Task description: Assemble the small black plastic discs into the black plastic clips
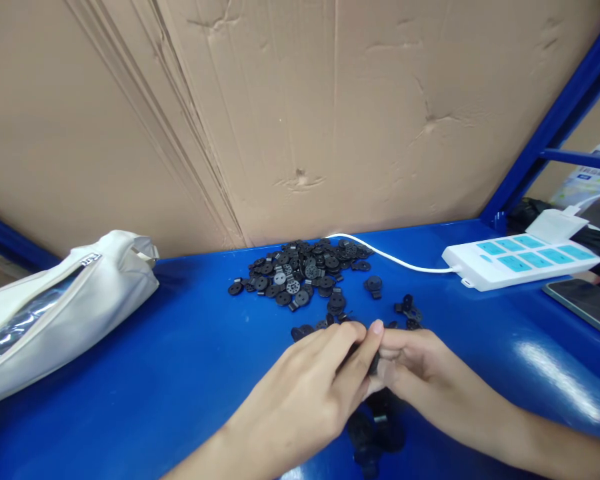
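My left hand point(315, 380) and my right hand point(425, 373) meet low in the middle, fingertips touching. Between their closed fingers shows a bit of a small black plastic piece point(375, 363); most of it is hidden. Beyond them lies a heap of small round black plastic pieces point(305, 267) with holes and short tabs. A few loose black pieces point(409, 309) lie just past my fingers. Below the hands, more black pieces point(375, 433) rest close to me, blurred and partly covered.
The blue tabletop point(180, 373) backs onto a cardboard sheet point(290, 120). A white bag point(95, 293) lies at the left. On the right are a white power strip point(520, 260) with its cable point(395, 260), a phone point(587, 307) and a blue frame post point(555, 120).
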Available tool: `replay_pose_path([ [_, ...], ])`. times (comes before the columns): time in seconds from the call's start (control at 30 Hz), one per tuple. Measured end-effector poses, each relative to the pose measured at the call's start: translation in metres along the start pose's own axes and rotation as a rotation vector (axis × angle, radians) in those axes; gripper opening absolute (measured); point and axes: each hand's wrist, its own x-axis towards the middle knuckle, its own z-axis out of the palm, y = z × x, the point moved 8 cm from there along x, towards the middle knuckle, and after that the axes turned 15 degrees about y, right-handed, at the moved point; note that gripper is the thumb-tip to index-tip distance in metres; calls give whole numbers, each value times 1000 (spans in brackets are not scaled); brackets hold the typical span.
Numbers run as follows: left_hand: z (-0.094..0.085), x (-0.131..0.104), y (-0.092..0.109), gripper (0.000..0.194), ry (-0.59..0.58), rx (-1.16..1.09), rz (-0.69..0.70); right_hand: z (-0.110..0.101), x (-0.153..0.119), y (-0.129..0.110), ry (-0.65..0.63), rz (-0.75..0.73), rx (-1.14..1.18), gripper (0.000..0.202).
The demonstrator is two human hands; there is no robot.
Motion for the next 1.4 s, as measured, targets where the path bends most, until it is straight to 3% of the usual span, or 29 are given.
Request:
replay_pose_path([
  [0.3, -5, 2, -7, 33, 15, 5, -39, 2, 0, -4, -41, 52, 74, 26],
  [0.43, -8, 0, -8, 34, 66, 23, 8, 5, 2, -7, -71, 97, 210, 32],
  [0.57, -15, 0, -6, 28, 144, 62, 101, 8, -3, -4, -53, 95, 143, 33],
  [0.7, -15, 3, -11, 29, 98, -13, 84, 13, -10, 1, -45, 107, 95, 33],
  [0.87, -14, 5, -13, 30, 93, -83, 64, 3, -4, -2, 13, 85, 85, 31],
  [1.07, -7, 2, -9, 30, 15, -45, 120, 9, -4, -10, -86, 79, 222, 30],
  [1.2, -5, 0, -7, 31, -31, -81, 125, 11, -6, -8, -86, 73, 212, 32],
  [1.4, -8, -2, 10, 33, -32, 139, 256, 10, -5, -10, -45, 74, 118, 34],
])
